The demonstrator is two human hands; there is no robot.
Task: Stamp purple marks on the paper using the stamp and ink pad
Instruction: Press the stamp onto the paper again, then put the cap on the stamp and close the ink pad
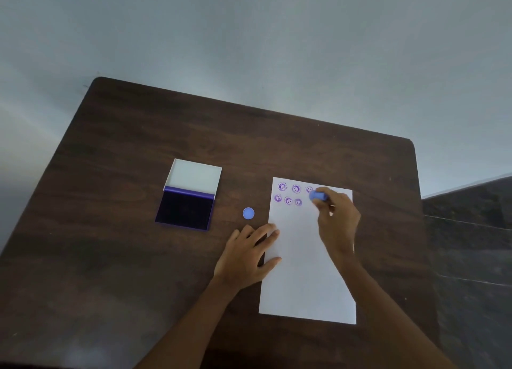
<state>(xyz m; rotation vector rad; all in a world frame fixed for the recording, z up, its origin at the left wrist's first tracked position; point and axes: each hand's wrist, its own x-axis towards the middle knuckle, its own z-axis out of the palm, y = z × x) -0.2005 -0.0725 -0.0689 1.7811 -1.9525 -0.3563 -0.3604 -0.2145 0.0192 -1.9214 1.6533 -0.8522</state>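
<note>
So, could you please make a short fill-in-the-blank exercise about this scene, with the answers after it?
1. The right hand holds a small blue ____ over the paper.
2. The ink pad lies with its lid ____.
3. The left hand rests on the ____ edge of the paper.
4. The round blue cap lies on the table between the ink pad and the ____.

Missing words: stamp; open; left; paper
</note>
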